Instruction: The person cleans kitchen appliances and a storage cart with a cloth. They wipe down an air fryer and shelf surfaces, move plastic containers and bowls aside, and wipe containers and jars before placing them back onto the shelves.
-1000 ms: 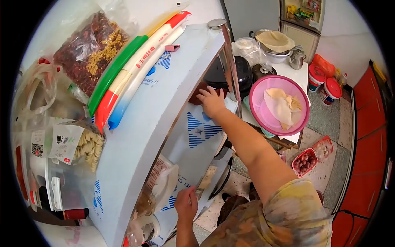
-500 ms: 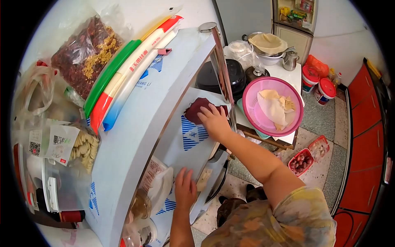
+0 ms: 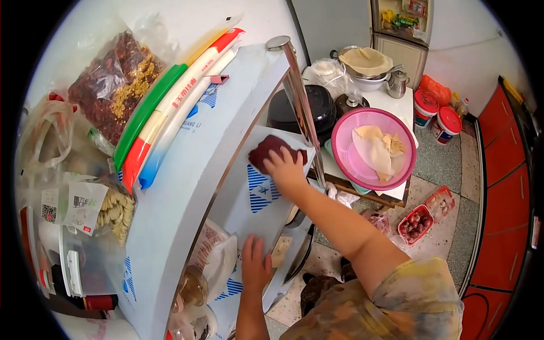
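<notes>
My right hand (image 3: 288, 171) is on a dark red cloth (image 3: 265, 152), which lies crumpled on the film-covered lower shelf (image 3: 241, 195). Its fingers are bent over the cloth and hold it against the surface; the palm side is hidden. Nearer to me, my left hand (image 3: 256, 265) rests on the same shelf with its fingers stretched out and nothing in them. Just right of that hand is a beige socket plate (image 3: 280, 251). A white plastic bag (image 3: 221, 266) and a glass jar (image 3: 194, 285) stand to its left.
Noodle packets (image 3: 170, 110) and a bag of dried red peppers (image 3: 116, 85) lie on the upper shelf (image 3: 187, 153). A metal post (image 3: 303, 107) rises beyond my right hand. Right of it are a black cooker (image 3: 303, 107) and a pink basin (image 3: 368, 153) holding dough-like sheets.
My right hand has shifted slightly left on the cloth. My left hand stays at about the same place on the shelf. The whole view has moved a little.
</notes>
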Tool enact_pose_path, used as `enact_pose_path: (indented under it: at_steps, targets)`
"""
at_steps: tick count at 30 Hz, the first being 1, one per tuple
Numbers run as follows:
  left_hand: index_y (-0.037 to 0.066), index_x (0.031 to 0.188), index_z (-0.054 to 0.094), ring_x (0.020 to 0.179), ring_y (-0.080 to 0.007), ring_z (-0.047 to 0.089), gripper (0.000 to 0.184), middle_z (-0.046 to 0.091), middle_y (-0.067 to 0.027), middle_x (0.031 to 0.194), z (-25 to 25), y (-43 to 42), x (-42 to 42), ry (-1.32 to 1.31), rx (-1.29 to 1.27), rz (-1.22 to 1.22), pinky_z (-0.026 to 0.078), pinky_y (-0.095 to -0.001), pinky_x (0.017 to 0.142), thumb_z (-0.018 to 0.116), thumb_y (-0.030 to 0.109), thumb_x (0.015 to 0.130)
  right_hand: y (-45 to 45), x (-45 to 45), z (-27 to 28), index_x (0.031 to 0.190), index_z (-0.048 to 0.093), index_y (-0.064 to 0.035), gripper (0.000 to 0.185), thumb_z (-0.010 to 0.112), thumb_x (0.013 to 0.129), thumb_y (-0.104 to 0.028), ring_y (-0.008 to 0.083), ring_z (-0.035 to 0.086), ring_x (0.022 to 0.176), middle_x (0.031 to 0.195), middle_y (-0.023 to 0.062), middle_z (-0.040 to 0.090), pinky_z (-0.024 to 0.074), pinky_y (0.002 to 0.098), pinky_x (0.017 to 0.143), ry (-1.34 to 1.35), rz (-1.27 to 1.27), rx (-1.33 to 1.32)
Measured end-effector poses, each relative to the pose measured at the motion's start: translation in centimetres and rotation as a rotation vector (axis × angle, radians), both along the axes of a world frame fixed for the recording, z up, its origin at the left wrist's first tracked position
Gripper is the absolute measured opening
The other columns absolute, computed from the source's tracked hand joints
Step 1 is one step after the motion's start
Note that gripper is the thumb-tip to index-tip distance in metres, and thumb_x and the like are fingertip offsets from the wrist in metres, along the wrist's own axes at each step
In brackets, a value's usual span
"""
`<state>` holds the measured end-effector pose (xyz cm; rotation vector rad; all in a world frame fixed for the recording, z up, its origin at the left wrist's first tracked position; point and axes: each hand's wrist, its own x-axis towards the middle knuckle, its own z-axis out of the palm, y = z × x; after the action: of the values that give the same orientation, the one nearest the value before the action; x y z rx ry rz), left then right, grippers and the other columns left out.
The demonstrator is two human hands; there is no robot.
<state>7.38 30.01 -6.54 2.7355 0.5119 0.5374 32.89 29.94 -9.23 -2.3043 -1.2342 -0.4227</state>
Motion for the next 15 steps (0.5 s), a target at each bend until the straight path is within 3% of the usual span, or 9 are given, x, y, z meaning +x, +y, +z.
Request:
enact_pose_path:
  at_steps: [3, 9, 15]
  targets:
    - [0.002, 0.119, 0.047, 0.112, -0.0386, 0.042, 0.045, 0.039, -0.0209, 0.126, -0.3, 0.2, -0.1, 0.009, -0.004, 0.002, 0.037, -0.0413, 0.093, 0.059, 0.005, 0.076, -0.5, 0.5, 0.7, 0.114, 0.052, -0.0139, 0.037, 0.051, 0.078, -0.013, 0.0328, 0.032, 0.123, 0.13, 0.0075, 0.042, 0.0251, 0.063, 0.092, 0.003, 0.041, 0.001]
    - [0.002, 0.12, 0.046, 0.113, -0.0383, 0.041, 0.045, 0.038, -0.0209, 0.126, -0.2, 0.2, -0.3, -0.006, -0.033, 0.004, 0.036, -0.0417, 0.094, 0.059, 0.006, 0.076, 2.7, 6.9, 1.9, 0.108, 0.053, -0.0133, 0.03, 0.049, 0.079, -0.011, 0.0301, 0.039, 0.116, 0.122, 0.0053, 0.047, 0.0284, 0.0587, 0.092, 0.286, 0.058, 0.151]
    - [0.002, 0.119, 0.046, 0.112, -0.039, 0.041, 0.045, 0.039, -0.0211, 0.126, -0.3, 0.2, -0.2, 0.017, -0.017, 0.005, 0.035, -0.0419, 0.094, 0.059, 0.008, 0.077, 0.3, 0.6, 0.7, 0.114, 0.053, -0.0138, 0.037, 0.051, 0.077, -0.01, 0.0324, 0.033, 0.123, 0.13, 0.0069, 0.042, 0.0229, 0.0629, 0.094, 0.079, -0.014, 0.03]
